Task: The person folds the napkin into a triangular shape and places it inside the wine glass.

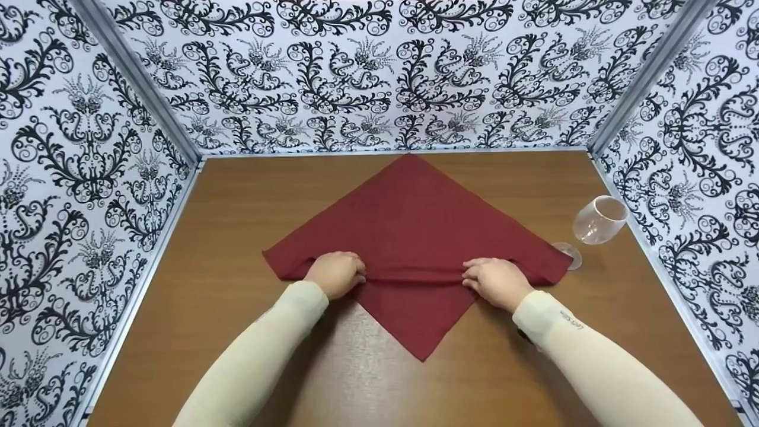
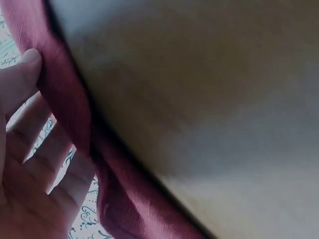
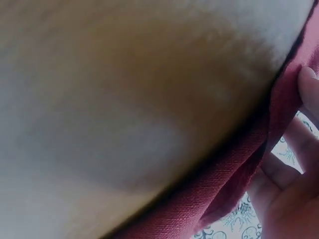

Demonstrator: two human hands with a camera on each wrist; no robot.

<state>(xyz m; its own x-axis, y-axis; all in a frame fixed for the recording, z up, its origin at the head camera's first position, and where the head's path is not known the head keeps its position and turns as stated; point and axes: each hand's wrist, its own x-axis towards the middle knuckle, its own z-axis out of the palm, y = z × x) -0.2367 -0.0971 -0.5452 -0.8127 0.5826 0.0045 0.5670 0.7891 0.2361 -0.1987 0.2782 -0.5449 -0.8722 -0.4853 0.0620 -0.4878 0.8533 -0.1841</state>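
Note:
A dark red cloth napkin (image 1: 415, 231) lies on the wooden table with one corner at the back and another pointing toward me. A raised crosswise fold runs through its lower part, between my two hands. My left hand (image 1: 336, 274) pinches the cloth at the left end of this fold. In the left wrist view, the thumb (image 2: 31, 63) presses on the red cloth with the fingers behind it. At the fold's right end, my right hand (image 1: 497, 283) holds the cloth the same way, thumb (image 3: 308, 82) against fingers in the right wrist view.
A clear stemmed glass (image 1: 600, 219) stands at the table's right side, its foot partly covered by the napkin's right corner in the head view. Black-and-white patterned panels (image 1: 367, 77) border the wooden table (image 1: 237, 196) at the back and both sides.

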